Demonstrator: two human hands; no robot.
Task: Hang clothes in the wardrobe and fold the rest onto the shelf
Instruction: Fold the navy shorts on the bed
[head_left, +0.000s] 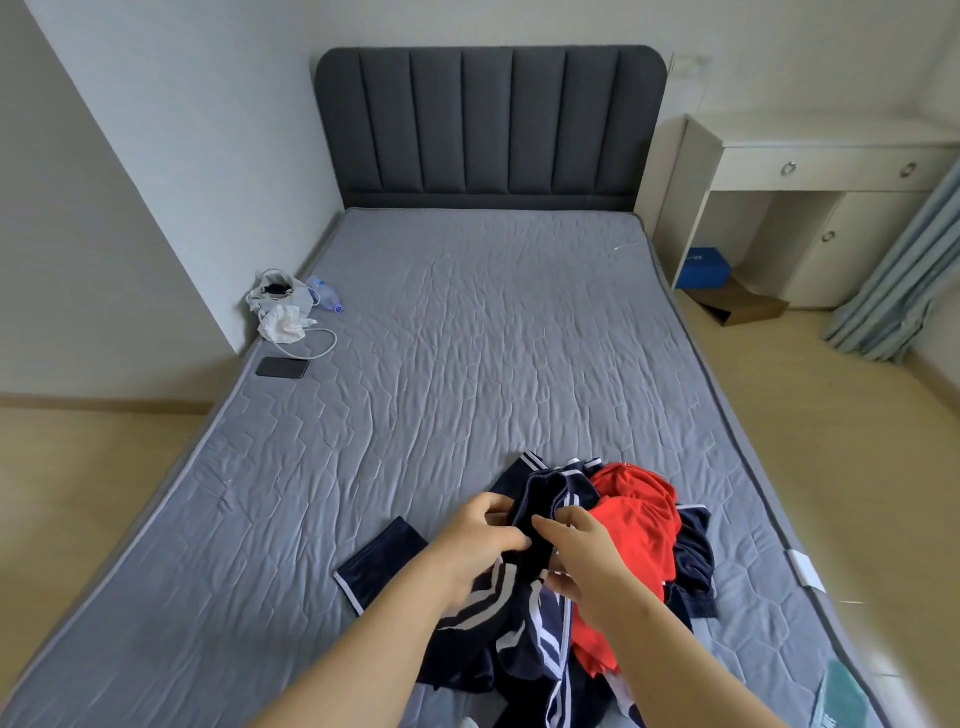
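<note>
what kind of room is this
Most likely a bedroom: a grey quilted mattress with a dark padded headboard, a white drawer unit beside it, and a clothes pile on the mattress, which the left hand and right hand grip.

The grey quilted mattress (467, 338) carries a heap of navy-blue white-striped sportswear (540, 499) at its 5 o'clock, tangled with a crumpled red fabric garment (639, 519) on the heap's 3 o'clock side. Near the 9 o'clock edge lies a flat black phone (282, 368), with a looped white cable (327, 345) just beyond. At 10 o'clock cluster a white plastic bag (283, 299), crumpled white tissue (283, 325) and a clear plastic bottle (324, 296).
</note>
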